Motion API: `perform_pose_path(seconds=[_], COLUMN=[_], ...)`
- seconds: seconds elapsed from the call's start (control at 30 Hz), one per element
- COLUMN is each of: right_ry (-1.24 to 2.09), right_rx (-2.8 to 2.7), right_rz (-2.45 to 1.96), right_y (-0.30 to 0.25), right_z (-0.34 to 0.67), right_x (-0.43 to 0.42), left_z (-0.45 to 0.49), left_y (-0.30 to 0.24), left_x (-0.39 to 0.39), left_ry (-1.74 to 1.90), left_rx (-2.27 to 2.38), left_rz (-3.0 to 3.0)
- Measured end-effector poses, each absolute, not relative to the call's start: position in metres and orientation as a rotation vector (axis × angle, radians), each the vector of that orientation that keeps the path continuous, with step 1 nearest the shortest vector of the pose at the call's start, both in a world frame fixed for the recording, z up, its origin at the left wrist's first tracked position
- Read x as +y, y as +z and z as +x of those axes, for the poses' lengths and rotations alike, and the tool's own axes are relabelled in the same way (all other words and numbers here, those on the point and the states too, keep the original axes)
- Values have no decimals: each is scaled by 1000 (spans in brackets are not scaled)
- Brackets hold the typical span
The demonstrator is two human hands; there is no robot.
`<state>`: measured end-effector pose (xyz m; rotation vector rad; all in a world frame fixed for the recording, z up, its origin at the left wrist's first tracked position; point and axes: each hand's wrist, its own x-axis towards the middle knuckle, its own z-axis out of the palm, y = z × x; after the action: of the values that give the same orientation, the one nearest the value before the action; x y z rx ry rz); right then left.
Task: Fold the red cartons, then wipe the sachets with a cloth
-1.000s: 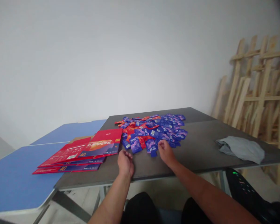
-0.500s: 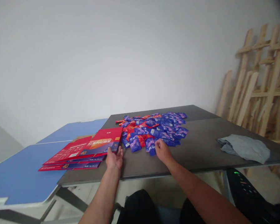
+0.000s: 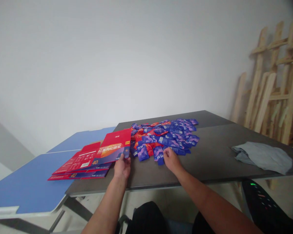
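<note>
While the person sits close against the dark desk (image 3: 210, 164), the left hand (image 3: 122, 167) pinches the near edge of the top red carton (image 3: 114, 146), lying flat on a stack (image 3: 78, 175) at the desk's left end. Just beside it the right hand (image 3: 171, 160) rests loosely curled, fingertips on the near rim of the sachet pile (image 3: 168, 138); whether it grips one I cannot tell. Farther right lies a grey cloth (image 3: 263, 156), wooden frames (image 3: 271, 97) beyond.

The flat cartons (image 3: 104, 151) were red with a purple band; the sachets (image 3: 164, 136) blue-purple and orange-red. At three o'clock, a grey cloth (image 3: 263, 156) on the dark grey table (image 3: 210, 162).
</note>
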<state>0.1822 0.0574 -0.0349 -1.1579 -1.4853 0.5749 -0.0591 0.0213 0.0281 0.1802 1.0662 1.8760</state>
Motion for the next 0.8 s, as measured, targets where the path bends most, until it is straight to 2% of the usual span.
perform_pose_path(seconds=[0.27,0.8], right_ry=[615,1001], right_rx=[-1455,-1304], right_rz=[-1131,-847], right_y=[-34,-26], right_z=[183,189], right_x=[57,52], left_z=[-5,83], left_y=[24,1], left_x=[15,14], left_ry=[1859,1385], left_rx=[909,787], left_rz=[393,893])
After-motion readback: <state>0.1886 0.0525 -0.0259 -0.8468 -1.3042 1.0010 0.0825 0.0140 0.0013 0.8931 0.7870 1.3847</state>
